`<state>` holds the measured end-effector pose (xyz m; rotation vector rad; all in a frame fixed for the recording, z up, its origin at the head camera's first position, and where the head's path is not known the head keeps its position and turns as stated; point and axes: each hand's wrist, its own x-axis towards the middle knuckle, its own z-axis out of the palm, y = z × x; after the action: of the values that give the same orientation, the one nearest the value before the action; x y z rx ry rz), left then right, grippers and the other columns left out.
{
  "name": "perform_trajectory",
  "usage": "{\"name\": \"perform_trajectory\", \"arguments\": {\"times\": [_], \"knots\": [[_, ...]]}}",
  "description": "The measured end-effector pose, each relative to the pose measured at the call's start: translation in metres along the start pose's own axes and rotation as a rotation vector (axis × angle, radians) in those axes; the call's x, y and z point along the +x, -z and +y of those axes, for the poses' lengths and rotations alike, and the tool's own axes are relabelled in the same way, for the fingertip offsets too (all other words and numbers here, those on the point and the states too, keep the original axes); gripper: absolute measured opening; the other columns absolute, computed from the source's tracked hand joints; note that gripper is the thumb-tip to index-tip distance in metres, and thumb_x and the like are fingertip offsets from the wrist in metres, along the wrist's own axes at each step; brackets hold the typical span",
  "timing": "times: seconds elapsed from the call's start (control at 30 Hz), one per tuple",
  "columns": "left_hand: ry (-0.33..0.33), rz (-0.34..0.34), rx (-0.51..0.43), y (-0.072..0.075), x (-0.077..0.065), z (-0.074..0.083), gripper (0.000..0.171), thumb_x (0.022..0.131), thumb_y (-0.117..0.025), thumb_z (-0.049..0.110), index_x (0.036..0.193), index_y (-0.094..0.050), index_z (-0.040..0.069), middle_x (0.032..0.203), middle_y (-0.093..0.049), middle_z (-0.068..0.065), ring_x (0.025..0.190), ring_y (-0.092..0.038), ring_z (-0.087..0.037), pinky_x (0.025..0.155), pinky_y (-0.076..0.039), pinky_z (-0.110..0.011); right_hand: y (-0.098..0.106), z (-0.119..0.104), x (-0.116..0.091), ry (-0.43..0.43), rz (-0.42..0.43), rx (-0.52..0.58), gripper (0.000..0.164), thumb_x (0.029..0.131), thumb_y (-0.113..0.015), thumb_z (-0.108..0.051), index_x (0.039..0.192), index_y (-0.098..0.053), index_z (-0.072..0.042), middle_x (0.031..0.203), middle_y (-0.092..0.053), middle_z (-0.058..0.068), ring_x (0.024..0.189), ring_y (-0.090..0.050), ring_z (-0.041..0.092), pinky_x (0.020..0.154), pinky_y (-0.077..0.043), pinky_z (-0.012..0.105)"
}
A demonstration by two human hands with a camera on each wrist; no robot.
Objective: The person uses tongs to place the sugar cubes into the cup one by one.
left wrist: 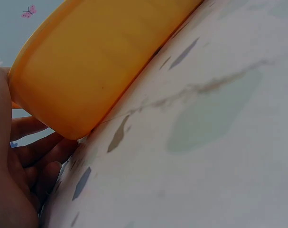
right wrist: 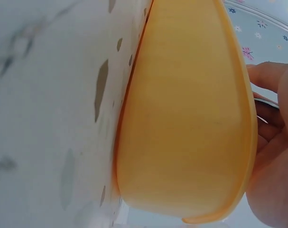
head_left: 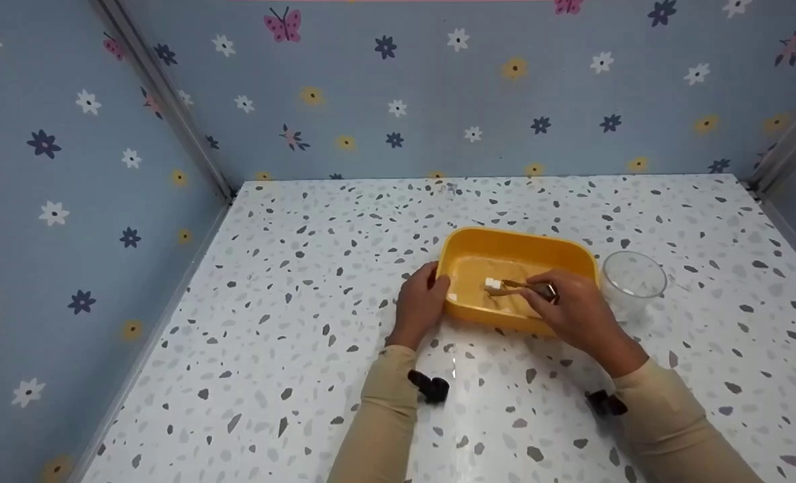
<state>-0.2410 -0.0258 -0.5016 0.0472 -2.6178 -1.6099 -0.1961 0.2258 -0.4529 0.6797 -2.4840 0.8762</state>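
A yellow rectangular tub (head_left: 519,245) stands on the table in the head view. At its left end my left hand (head_left: 422,303) grips the wall, thumb at the rim and fingers outside; the left wrist view shows these fingers (left wrist: 37,149) below the tub's corner. My right hand (head_left: 572,308), over the tub's right side, holds a pair of tongs (head_left: 513,284) that reach inside. A small white cube (head_left: 493,284) is at the tongs' tips, above the tub's floor. In the right wrist view the tub wall (right wrist: 186,114) hides the tongs' tips and the cube.
A clear glass (head_left: 634,278) stands just right of the tub, close to my right hand. A small white spot (head_left: 452,296) shows inside the tub's left end; what it is I cannot tell. Flower-patterned walls (head_left: 398,87) enclose the speckled table (head_left: 290,335) at the back and sides.
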Motion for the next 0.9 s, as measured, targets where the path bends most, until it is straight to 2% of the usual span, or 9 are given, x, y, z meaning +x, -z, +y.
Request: {"name": "perform_trajectory", "arguments": {"times": [0.37, 0.6, 0.9], "knots": [[0.0, -0.004, 0.002, 0.0014, -0.0002, 0.0009, 0.045, 0.098, -0.053, 0.034, 0.137, -0.061, 0.014, 0.128, -0.065, -0.002, 0.113, -0.06, -0.016, 0.1, -0.046, -0.035, 0.0011, 0.0003, 0.0007, -0.051, -0.003, 0.041, 0.019, 0.09, -0.076, -0.014, 0.103, -0.073, -0.001, 0.086, -0.069, 0.004, 0.067, -0.054, 0.011, 0.057, -0.05, 0.026], [-0.034, 0.013, 0.026, 0.0004, 0.001, -0.0015, 0.043, 0.097, -0.052, 0.032, 0.134, -0.063, 0.014, 0.123, -0.067, -0.001, 0.105, -0.06, -0.015, 0.097, -0.047, -0.035, 0.0023, 0.0021, 0.0, -0.045, -0.008, 0.091, 0.018, 0.089, -0.076, -0.008, 0.104, -0.072, 0.001, 0.086, -0.068, 0.005, 0.063, -0.058, 0.009, 0.055, -0.051, 0.022], [-0.016, 0.001, 0.025, 0.0005, 0.0006, -0.0013, 0.045, 0.097, -0.052, 0.034, 0.136, -0.062, 0.016, 0.126, -0.066, 0.0, 0.109, -0.06, -0.015, 0.099, -0.046, -0.035, 0.0011, 0.0047, -0.0015, -0.053, -0.004, 0.098, 0.019, 0.089, -0.075, -0.008, 0.105, -0.071, 0.0, 0.09, -0.069, 0.004, 0.064, -0.06, 0.008, 0.056, -0.052, 0.021]]}}
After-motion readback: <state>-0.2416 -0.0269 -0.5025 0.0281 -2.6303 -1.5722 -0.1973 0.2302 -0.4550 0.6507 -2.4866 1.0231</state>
